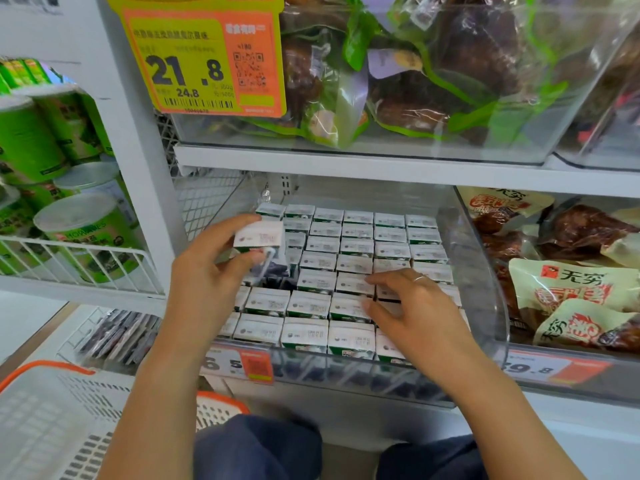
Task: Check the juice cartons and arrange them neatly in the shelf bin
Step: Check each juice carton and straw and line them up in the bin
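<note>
Several small white-and-green juice cartons (356, 251) stand in tight rows inside a clear plastic shelf bin (485, 271). My left hand (207, 268) grips one carton (258, 239) lifted above a dark gap in the bin's left columns, thumb below and fingers on top. My right hand (412, 306) lies over the cartons at the front right, fingers spread and touching their tops. A ring shows on one finger. The cartons under my right palm are hidden.
Green cylindrical tubs (83, 230) fill a white wire rack on the left. Bagged snacks (568, 289) sit in the bin to the right, more bags (415, 81) on the shelf above. A white basket with orange rim (52, 420) stands at lower left. Price tags (239, 365) line the shelf edge.
</note>
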